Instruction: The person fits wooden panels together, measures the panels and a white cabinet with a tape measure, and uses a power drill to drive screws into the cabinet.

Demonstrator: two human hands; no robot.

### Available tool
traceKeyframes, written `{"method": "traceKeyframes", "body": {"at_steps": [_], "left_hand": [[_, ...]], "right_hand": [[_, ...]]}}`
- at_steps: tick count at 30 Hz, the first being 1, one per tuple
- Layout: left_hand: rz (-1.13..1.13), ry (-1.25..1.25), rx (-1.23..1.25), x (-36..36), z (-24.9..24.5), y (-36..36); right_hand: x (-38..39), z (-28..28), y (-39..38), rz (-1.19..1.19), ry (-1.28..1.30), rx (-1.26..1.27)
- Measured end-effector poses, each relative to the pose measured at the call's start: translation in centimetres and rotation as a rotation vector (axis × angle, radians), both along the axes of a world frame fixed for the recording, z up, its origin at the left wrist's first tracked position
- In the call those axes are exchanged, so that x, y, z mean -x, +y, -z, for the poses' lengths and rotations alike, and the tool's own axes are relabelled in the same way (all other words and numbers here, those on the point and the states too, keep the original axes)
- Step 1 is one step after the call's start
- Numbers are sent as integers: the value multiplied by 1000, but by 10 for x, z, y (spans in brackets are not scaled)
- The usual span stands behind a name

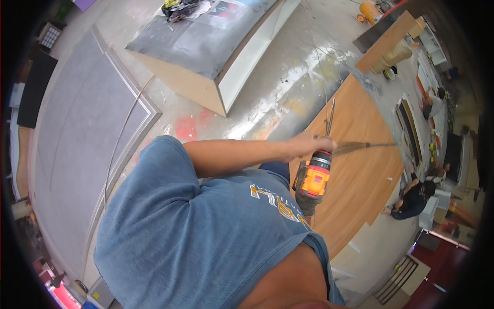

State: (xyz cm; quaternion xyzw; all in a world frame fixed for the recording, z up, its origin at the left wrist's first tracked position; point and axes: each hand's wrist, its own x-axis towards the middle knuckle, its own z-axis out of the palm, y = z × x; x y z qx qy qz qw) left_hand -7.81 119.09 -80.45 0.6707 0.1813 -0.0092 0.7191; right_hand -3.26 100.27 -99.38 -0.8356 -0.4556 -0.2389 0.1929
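An orange and black cordless drill is held in front of my chest, over the wooden board. My right hand, in a dark patterned glove, grips its lower end, with the fingers partly hidden behind the body. Reaching across from the left, my bare left hand closes around the front of the drill at the chuck. Thin metal rods project away from my left hand, over the board's edge. Beside that hand, a slim dark shape with a narrow shaft lies across the board, smeared in this view.
Below the drill spreads a large wood-grain board. Ahead stands a grey-topped cabinet carcass; a grey framed panel leans on the left. A cable crosses that panel. A person in dark clothing crouches at the right.
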Motion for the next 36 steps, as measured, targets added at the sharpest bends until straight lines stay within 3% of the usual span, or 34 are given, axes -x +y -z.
{"method": "traceKeyframes", "body": {"at_steps": [2, 3, 4, 5, 6, 7, 8, 9, 10, 14, 17, 19, 20, 23, 24, 28, 31, 33, 35, 36], "left_hand": [[-126, -51, -90, -74, -20, 90], [-338, -167, -319, -112, -25, 142], [-543, -153, -286, -147, -41, 203], [-638, -335, -729, -180, -20, 298], [-653, -230, -1153, -196, -25, 383], [-911, 108, -1193, -204, -64, 390], [-948, 161, -1376, -211, -71, 428], [-1151, 258, -1302, -226, -63, 474], [-1206, 370, -1280, -236, -57, 496], [-1347, 541, -1302, -294, -73, 527], [-1437, 692, -1216, -349, -112, 543], [-1515, 702, -1239, -374, -102, 561], [-1579, 699, -1288, -382, -97, 573], [-1720, 655, -1327, -398, -96, 616], [-1740, 671, -1281, -406, -98, 628], [-1852, 682, -1237, -432, -109, 659], [-1925, 699, -1191, -489, -157, 670], [-1998, 730, -1095, -515, -167, 658], [-2185, 713, -1250, -511, -159, 637], [-2224, 770, -1198, -520, -157, 626]], "right_hand": [[-84, -5, 37, 24, -243, -22], [-128, -6, 55, 37, -318, -36], [-173, -14, 71, 21, -225, -10], [-217, -24, 91, -2, -108, 18], [-262, -41, 107, -20, 11, 57], [-307, -58, 122, -40, 86, 94], [-353, -77, 135, -62, 146, 135], [-397, -97, 149, -84, 185, 180], [-439, -116, 165, -107, 218, 222], [-583, -197, 246, -174, 291, 398], [-672, -249, 328, -175, 267, 591], [-722, -277, 392, -245, 344, 584], [-744, -293, 423, -384, 519, 439], [-817, -316, 545, -495, 251, 578], [-830, -321, 582, -453, 384, 417], [-870, -393, 713, -456, 267, 713], [-952, -439, 812, -520, 145, 798], [-986, -439, 864, -626, 89, 783], [-983, -419, 919, -514, 120, 885], [-972, -424, 951, -592, 117, 935]]}}
